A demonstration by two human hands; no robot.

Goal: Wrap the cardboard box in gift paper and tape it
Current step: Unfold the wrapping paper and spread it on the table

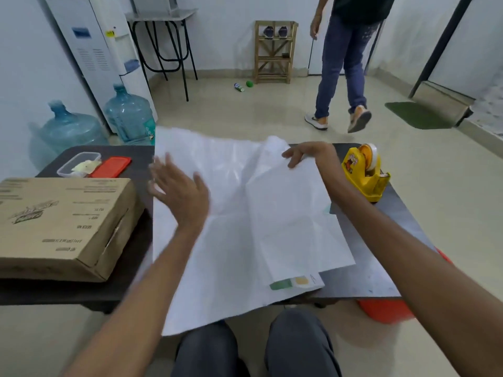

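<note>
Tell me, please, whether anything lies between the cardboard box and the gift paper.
Nothing lies between the cardboard box and the gift paper, whose left edge is beside it. Only the open left hand hovers over that side of the sheet.

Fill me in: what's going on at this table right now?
A seated person is laying out a creased white sheet of gift paper on a dark table. The right hand pinches the far edge of a folded-over flap. The left hand hovers open over the sheet's left side, blurred. The cardboard box sits at the table's left, beside the paper and not yet on it. The yellow tape dispenser stands untouched at the right. Another person walks across the room behind.
</note>
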